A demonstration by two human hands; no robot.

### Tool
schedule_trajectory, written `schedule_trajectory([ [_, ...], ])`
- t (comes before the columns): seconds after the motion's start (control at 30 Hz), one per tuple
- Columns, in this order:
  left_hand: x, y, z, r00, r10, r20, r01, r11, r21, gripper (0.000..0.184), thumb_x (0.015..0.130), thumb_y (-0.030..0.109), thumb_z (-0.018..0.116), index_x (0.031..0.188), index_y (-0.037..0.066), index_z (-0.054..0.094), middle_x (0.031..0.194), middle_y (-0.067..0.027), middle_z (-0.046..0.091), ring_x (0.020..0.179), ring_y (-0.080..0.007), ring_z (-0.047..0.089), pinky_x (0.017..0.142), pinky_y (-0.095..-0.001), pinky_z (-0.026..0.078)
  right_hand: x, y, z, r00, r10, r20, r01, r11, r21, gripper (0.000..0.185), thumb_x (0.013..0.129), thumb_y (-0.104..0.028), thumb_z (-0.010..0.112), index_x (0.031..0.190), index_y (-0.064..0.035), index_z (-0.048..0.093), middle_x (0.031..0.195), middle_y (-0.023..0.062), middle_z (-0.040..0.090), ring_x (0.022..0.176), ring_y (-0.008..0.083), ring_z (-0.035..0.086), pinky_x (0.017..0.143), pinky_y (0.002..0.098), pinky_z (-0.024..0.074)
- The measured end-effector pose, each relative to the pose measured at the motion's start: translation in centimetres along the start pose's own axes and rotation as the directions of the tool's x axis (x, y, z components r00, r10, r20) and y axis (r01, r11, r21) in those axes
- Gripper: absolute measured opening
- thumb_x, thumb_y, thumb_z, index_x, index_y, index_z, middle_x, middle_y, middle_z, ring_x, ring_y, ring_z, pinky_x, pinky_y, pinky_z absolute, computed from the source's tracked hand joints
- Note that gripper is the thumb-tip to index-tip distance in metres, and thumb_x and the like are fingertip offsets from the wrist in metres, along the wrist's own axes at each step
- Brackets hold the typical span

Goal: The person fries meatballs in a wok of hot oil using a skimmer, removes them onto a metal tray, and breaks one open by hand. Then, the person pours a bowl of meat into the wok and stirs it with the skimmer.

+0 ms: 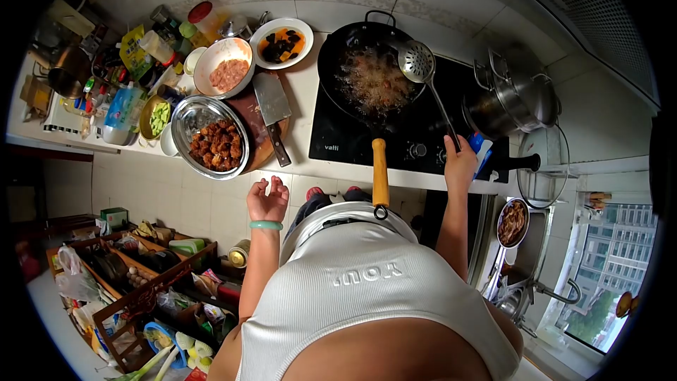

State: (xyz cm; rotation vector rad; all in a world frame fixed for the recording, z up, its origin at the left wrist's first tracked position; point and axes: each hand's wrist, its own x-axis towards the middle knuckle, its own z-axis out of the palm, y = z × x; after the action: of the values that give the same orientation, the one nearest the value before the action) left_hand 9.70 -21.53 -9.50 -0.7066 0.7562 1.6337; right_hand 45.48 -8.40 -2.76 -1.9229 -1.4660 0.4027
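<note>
Black, that wok (pixel 330 74), and its handle (pixel 380 169) yellow-brown; left of it, there was orange and black food (pixel 282 45) on white; farther left, pink meat (pixel 229 75) and reddish-brown chunks (pixel 216 145); right of it, pots (pixel 506 102) shone silver; on its near side, a pale green bangle (pixel 266 225) and a white, finely ribbed top (pixel 352 254)!

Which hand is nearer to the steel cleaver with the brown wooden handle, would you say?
The left hand, open just short of the cleaver handle; the right hand is farther off, by the black stove, holding a steel skimmer.
</note>
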Motion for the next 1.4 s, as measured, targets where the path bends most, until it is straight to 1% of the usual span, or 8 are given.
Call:
schedule_trajectory([
  [0.57,-0.2,-0.3,0.5,0.999,0.014,-0.049,-0.011,0.999,0.049,0.012,0.071,0.004,0.051,0.082,0.000,0.045,0.083,-0.0137,0.053,0.073,-0.0225,0.051,0.064,-0.0305,0.045,3.7,0.8,2.8,0.956,-0.292,0.001,0.261,0.854,-0.450,0.032,0.083,-0.027,0.056,0.098,0.0000,0.059,0.071,0.0197,0.061,0.068,0.0348,0.060,0.060,0.0406,0.0481],
  [0.73,-0.5,0.2,0.1,1.000,0.003,-0.025,-0.003,1.000,0.031,0.015,0.071,0.003,0.051,0.084,0.000,0.045,0.084,-0.0140,0.053,0.073,-0.0227,0.051,0.064,-0.0309,0.045,5.1,1.6,3.6,0.919,-0.392,0.049,0.392,0.891,-0.227,0.023,0.082,-0.021,0.058,0.085,0.0012,0.061,0.061,0.0149,0.058,0.055,0.0268,0.059,0.048,0.0341,0.0454],
  [0.77,-0.6,0.2,0.1,0.999,-0.002,-0.036,0.003,1.000,0.017,0.015,0.071,0.003,0.051,0.085,-0.001,0.045,0.084,-0.0141,0.053,0.073,-0.0227,0.050,0.064,-0.0309,0.045,5.8,1.8,3.5,0.965,-0.087,0.247,0.103,0.993,-0.051,0.023,0.082,-0.021,0.059,0.084,0.0023,0.061,0.059,0.0118,0.056,0.048,0.0214,0.054,0.044,0.0310,0.0422],
  [0.8,-0.7,0.2,0.0,0.999,0.002,-0.036,-0.002,1.000,0.015,0.015,0.071,0.003,0.051,0.085,-0.001,0.045,0.084,-0.0141,0.053,0.073,-0.0227,0.050,0.064,-0.0309,0.045,6.2,1.3,3.2,0.861,0.183,0.474,-0.235,0.970,0.052,0.024,0.082,-0.020,0.059,0.083,0.0034,0.060,0.057,0.0088,0.055,0.041,0.0159,0.049,0.041,0.0279,0.0391],
  [0.83,-0.8,0.2,-0.1,0.998,0.011,-0.054,-0.011,1.000,0.006,0.016,0.072,0.003,0.051,0.085,0.000,0.044,0.084,-0.0140,0.053,0.073,-0.0226,0.050,0.064,-0.0309,0.045,6.3,0.8,3.0,0.797,0.215,0.565,-0.349,0.926,0.141,0.029,0.083,-0.020,0.058,0.094,0.0073,0.060,0.055,0.0035,0.050,0.038,0.0059,0.037,0.035,0.0202,0.0283],
  [0.93,-0.7,0.1,-0.6,0.997,0.023,-0.070,-0.023,1.000,0.002,0.016,0.072,0.003,0.052,0.086,0.000,0.044,0.083,-0.0138,0.053,0.073,-0.0223,0.051,0.064,-0.0309,0.045,6.8,-0.2,2.6,0.640,0.254,0.725,-0.520,0.838,0.165,0.024,0.082,-0.018,0.059,0.078,0.0055,0.059,0.054,0.0050,0.049,0.038,0.0062,0.037,0.032,0.0197,0.0231],
  [1.07,-0.7,0.1,-0.8,0.999,0.011,-0.046,-0.011,1.000,0.003,0.014,0.072,0.003,0.052,0.084,0.002,0.045,0.082,-0.0129,0.053,0.072,-0.0217,0.051,0.064,-0.0307,0.045,6.8,0.3,4.1,0.416,0.235,0.879,-0.763,0.616,0.196,0.026,0.084,-0.020,0.059,0.084,0.0057,0.056,0.056,0.0030,0.048,0.038,0.0020,0.033,0.032,0.0153,0.0190],
  [1.4,-0.4,0.3,-0.7,0.998,0.030,-0.046,-0.029,0.999,0.019,0.011,0.072,0.003,0.053,0.081,0.003,0.047,0.082,-0.0119,0.055,0.073,-0.0211,0.052,0.063,-0.0304,0.045,3.9,0.2,4.8,0.572,0.207,0.793,-0.693,0.640,0.333,0.025,0.082,-0.022,0.062,0.083,0.0027,0.058,0.056,0.0006,0.048,0.039,0.0008,0.033,0.033,0.0136,0.0197],
])
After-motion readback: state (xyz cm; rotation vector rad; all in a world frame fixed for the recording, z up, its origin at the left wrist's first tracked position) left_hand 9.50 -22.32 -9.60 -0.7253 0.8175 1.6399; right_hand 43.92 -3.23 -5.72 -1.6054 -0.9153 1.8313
